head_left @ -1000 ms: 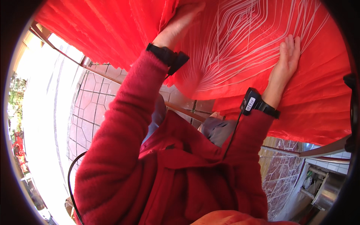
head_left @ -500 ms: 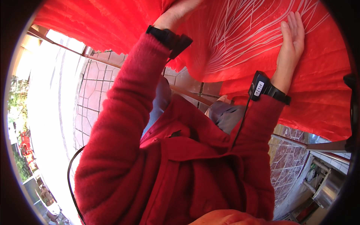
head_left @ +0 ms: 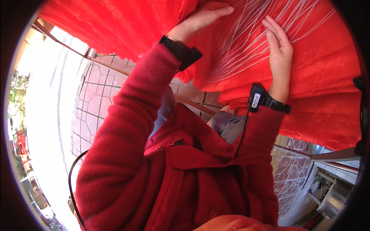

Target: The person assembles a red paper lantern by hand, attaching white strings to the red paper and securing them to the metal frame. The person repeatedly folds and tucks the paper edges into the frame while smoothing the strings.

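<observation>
A large sheet of thin red material point(head_left: 323, 65), gathered in folds, spreads across the top of the head view. Many thin white strings point(head_left: 239, 50) fan out over its middle. My left hand point(head_left: 198, 22) lies against the bunched folds to the left of the strings, its thumb stretched to the right and its other fingers partly hidden. Over on the right side, my right hand point(head_left: 280, 54) has its fingers extended beside the strings, palm turned inward. Neither hand visibly grips anything.
A brown metal rail point(head_left: 111, 66) runs beneath the red sheet, above a tiled floor point(head_left: 98, 86). Black wrist devices point(head_left: 256, 96) with cables sit on both my wrists. At the lower right stands a shiny metal container point(head_left: 336, 202) beside pipes.
My right hand has moved left, toward the strings and my left hand. My left hand has shifted slightly right and down, so its thumb now shows. The strings are drawn somewhat closer together.
</observation>
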`<state>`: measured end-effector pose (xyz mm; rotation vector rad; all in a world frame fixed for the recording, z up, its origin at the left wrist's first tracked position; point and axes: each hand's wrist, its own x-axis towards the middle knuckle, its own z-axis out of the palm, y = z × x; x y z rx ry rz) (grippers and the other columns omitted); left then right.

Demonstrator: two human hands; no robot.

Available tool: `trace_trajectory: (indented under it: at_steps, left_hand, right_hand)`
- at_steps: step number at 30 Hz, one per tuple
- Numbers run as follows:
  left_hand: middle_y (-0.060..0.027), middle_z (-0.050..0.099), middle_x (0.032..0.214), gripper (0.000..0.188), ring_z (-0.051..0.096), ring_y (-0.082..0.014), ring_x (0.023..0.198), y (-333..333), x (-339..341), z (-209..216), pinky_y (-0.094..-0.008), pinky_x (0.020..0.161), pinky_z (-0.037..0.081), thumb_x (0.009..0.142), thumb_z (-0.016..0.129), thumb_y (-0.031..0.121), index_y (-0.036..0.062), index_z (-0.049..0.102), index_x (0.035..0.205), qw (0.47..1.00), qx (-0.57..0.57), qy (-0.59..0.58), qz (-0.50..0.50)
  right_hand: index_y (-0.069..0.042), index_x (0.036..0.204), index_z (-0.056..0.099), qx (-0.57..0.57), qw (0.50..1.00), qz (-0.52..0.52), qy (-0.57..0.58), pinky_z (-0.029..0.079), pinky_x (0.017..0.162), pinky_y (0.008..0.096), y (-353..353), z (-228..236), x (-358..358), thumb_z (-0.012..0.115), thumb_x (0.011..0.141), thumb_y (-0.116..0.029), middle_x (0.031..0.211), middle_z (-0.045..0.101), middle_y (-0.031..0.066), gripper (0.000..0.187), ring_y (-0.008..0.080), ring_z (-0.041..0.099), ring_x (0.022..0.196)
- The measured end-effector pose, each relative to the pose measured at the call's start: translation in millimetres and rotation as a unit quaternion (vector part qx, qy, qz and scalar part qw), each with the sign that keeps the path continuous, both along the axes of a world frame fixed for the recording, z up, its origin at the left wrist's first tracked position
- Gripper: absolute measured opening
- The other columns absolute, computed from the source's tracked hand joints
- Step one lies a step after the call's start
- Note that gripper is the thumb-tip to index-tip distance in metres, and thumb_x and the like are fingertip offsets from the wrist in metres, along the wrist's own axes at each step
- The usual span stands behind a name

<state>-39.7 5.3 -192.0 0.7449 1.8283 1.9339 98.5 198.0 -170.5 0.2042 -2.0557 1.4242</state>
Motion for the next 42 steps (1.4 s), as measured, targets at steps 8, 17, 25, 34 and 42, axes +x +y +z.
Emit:
trace_trajectory:
  at_steps: [8, 17, 25, 34, 42]
  left_hand:
    - [-0.0106, 0.061, 0.134, 0.052, 0.054, -0.0194, 0.126, 31.5, 3.8, -2.2, -0.0319, 0.106, 0.041, 0.098, 0.061, 0.040, 0.0024, 0.058, 0.135, 0.997, -0.007, 0.062, 0.047]
    - [-0.0150, 0.060, 0.134, 0.058, 0.053, -0.0232, 0.126, 24.6, 8.2, -10.8, -0.0335, 0.107, 0.039, 0.098, 0.058, 0.045, 0.0011, 0.056, 0.136, 0.997, 0.051, 0.002, 0.055]
    - [-0.0138, 0.058, 0.137, 0.057, 0.051, -0.0211, 0.128, 21.9, 21.5, -5.2, -0.0326, 0.109, 0.037, 0.101, 0.053, 0.046, 0.0011, 0.055, 0.137, 0.997, 0.069, -0.004, 0.027]
    - [-0.0116, 0.056, 0.140, 0.058, 0.050, -0.0197, 0.129, 1.5, 19.7, 3.5, -0.0320, 0.109, 0.038, 0.101, 0.054, 0.046, 0.0022, 0.054, 0.139, 0.995, 0.078, -0.025, 0.053]
    - [-0.0126, 0.050, 0.146, 0.058, 0.044, -0.0219, 0.138, -16.0, -2.2, 2.4, -0.0372, 0.112, 0.039, 0.102, 0.056, 0.039, 0.0007, 0.047, 0.143, 0.997, 0.054, 0.005, 0.048]
  right_hand:
    - [-0.005, 0.135, 0.058, 0.037, 0.994, 0.013, -0.107, 0.048, 0.098, 0.0305, 0.2, -18.9, -7.6, 0.052, 0.102, -0.012, 0.126, 0.066, 0.0170, 0.034, 0.0217, 0.062, 0.118]
    - [0.004, 0.148, 0.036, 0.031, 0.977, -0.038, -0.207, 0.035, 0.113, 0.0377, -44.5, -77.2, -54.5, 0.052, 0.098, -0.011, 0.147, 0.045, 0.0258, 0.055, 0.0327, 0.044, 0.138]
    - [0.006, 0.151, 0.030, -0.004, 0.989, -0.082, -0.124, 0.028, 0.118, 0.0360, -27.5, -89.3, -74.9, 0.052, 0.096, -0.004, 0.153, 0.038, 0.0258, 0.059, 0.0312, 0.035, 0.144]
    - [0.006, 0.152, 0.023, -0.058, 0.971, -0.201, -0.114, 0.027, 0.118, 0.0347, -14.4, -80.4, -66.5, 0.062, 0.095, -0.013, 0.156, 0.032, 0.0262, 0.072, 0.0321, 0.033, 0.146]
    - [-0.001, 0.155, 0.023, -0.376, 0.917, -0.129, -0.025, 0.031, 0.116, 0.0429, -0.7, -52.5, -49.1, 0.063, 0.096, -0.016, 0.157, 0.029, 0.0220, 0.073, 0.0304, 0.030, 0.147]
